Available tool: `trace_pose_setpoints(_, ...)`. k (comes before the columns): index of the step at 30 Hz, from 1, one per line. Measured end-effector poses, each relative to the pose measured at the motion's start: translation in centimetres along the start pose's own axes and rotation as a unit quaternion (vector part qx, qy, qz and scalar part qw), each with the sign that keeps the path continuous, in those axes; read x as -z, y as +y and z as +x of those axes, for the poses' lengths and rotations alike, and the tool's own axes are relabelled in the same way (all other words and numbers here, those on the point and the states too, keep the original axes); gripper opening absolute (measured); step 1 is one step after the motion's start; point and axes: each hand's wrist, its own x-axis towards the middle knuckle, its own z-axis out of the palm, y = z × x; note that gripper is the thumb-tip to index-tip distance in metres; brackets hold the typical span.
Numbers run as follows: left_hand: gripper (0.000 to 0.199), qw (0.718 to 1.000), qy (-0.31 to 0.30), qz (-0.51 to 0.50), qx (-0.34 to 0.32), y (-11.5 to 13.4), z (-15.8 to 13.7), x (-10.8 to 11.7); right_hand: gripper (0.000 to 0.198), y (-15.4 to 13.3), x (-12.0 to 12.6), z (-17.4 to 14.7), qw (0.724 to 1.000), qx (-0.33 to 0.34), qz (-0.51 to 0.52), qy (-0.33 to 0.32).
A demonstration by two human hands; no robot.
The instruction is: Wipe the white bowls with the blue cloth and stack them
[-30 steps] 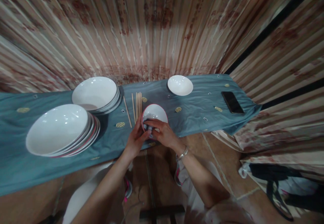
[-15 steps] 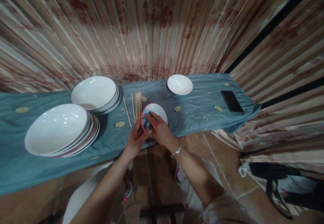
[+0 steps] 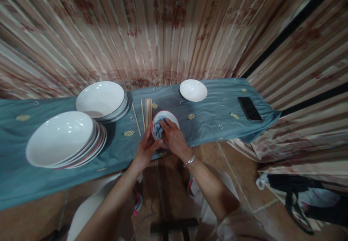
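Fingers [image 3: 167,122] on cloth [image 3: 157,128] | left: chopsticks [image 3: 148,109], dishes [image 3: 61,137] | beyond: bowl [image 3: 193,90] | right: phone [image 3: 249,108]

Small round bowl [image 3: 173,116], white inside, red-rimmed, mouth upward, its left side against the left hand's fingers [image 3: 148,133]. Wiping cloth [image 3: 157,128], blue-grey, crumpled, bunched inside the bowl, beneath and left of the right hand's fingers [image 3: 168,126].
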Motion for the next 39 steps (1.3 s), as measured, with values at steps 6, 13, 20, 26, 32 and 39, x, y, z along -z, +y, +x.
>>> trace_pose_setpoints(6, 0.090, 1.000, -0.001, -0.001, 0.000, 0.1, 0.0, 0.0, 0.046, 0.0, 0.6, 0.0, 0.998, -0.034, -0.044, -0.030)
trace_pose_setpoints(13, 0.092, 1.000, 0.005, -0.006, 0.004, 0.5, -0.2, -0.3, 0.042, -0.2, 1.2, -0.5, 0.995, -0.051, -0.060, -0.064)
trace_pose_setpoints(20, 0.089, 0.999, 0.011, -0.011, 0.027, 0.7, -0.2, -0.2, 0.042, 0.0, 1.9, -1.0, 0.995, -0.028, -0.035, -0.089)
trace_pose_setpoints(26, 0.090, 0.999, 0.026, -0.018, 0.035, 0.3, 0.0, 0.0, 0.041, 0.4, 2.2, -1.2, 0.994, -0.015, -0.002, -0.110)
trace_pose_setpoints(32, 0.092, 0.999, 0.025, -0.017, 0.039, 0.6, -0.1, -0.1, 0.040, 0.6, 2.6, -1.3, 0.987, -0.007, 0.078, -0.137)
trace_pose_setpoints(39, 0.082, 0.999, 0.032, -0.013, 0.040, 0.9, -0.1, -0.2, 0.039, 1.1, 2.7, -1.2, 0.972, 0.003, 0.179, -0.155)
